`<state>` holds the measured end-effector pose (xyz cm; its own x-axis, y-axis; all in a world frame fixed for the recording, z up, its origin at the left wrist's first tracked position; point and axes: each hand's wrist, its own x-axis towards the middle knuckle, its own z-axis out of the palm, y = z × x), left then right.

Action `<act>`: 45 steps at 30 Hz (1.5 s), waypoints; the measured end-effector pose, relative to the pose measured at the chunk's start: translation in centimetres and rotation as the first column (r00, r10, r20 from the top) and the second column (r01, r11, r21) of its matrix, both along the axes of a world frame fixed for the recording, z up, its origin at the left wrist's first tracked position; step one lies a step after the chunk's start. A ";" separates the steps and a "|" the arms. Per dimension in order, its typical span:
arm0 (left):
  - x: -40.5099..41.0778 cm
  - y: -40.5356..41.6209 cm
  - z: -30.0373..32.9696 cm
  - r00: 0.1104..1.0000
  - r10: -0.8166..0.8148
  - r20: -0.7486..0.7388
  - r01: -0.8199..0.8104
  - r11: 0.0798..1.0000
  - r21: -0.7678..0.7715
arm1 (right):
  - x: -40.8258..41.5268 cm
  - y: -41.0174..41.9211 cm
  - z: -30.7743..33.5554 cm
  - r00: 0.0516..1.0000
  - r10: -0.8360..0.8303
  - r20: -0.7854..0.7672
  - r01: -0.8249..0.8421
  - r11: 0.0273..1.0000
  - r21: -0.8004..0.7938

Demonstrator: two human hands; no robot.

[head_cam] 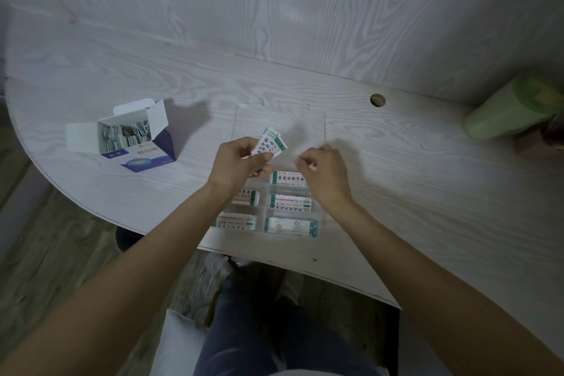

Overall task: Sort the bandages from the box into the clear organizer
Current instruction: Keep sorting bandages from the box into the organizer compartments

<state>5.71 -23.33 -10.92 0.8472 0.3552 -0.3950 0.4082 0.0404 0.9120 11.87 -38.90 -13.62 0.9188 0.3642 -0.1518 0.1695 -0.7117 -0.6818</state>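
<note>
My left hand (pixel 241 163) pinches a small bunch of white wrapped bandages (pixel 270 143) with green ends, held over the clear organizer (pixel 319 224). The organizer lies open on the table, its lid (pixel 305 122) flat behind it. Several of its compartments hold bandage stacks (pixel 290 203). My right hand (pixel 323 174) hovers over the organizer's upper right compartment, fingers curled; whether it holds anything is unclear. The blue-and-white bandage box (pixel 134 139) stands open to the left, with several bandages inside.
The white wood-grain table (pixel 427 192) has a cable hole (pixel 377 100) at the back. A green container (pixel 512 110) lies at the right edge. The table's curved front edge runs just below the organizer, with my legs beneath.
</note>
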 end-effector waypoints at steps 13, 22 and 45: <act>0.5 -0.6 0.9 0.942 -0.335 -0.030 0.336 0.939 0.071 | 1.1 -0.4 1.7 0.974 0.091 -0.210 -0.008 0.931 0.365; 0.9 -0.8 -0.4 0.949 -0.298 -0.097 0.313 0.918 0.242 | 1.5 -1.6 1.0 0.978 -0.004 -0.207 0.069 0.948 0.310; 1.4 -2.3 -2.4 0.848 -0.331 -0.413 0.522 0.392 0.757 | 0.1 -1.4 -0.7 0.992 0.120 -0.039 -0.125 0.972 -0.199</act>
